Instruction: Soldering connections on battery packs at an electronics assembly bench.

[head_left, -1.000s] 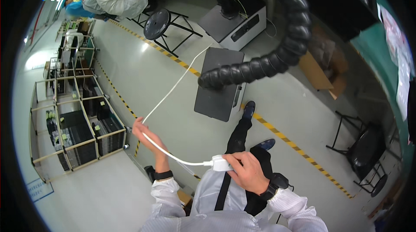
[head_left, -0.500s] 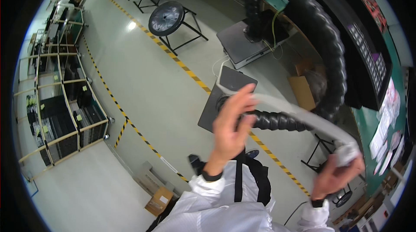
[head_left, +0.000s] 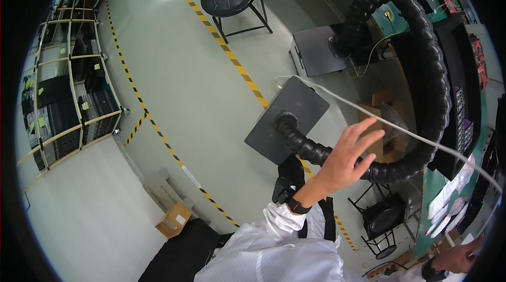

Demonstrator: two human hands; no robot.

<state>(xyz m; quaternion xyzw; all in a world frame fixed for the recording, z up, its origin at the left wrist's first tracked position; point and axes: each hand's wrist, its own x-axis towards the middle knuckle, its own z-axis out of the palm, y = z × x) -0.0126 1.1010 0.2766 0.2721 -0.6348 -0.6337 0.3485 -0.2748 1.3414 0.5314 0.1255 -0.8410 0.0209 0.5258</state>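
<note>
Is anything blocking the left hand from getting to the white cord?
No, nothing visible does. The white cord passes right by the fingertips of the left hand, though I can't tell if they touch. The thick black hose runs behind the hand, not between it and the cord.

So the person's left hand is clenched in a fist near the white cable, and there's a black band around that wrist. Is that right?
Not quite: the left hand isn't clenched; the head view shows it open, with its fingers spread. It is near the white cable, with a black band around that wrist.
</note>
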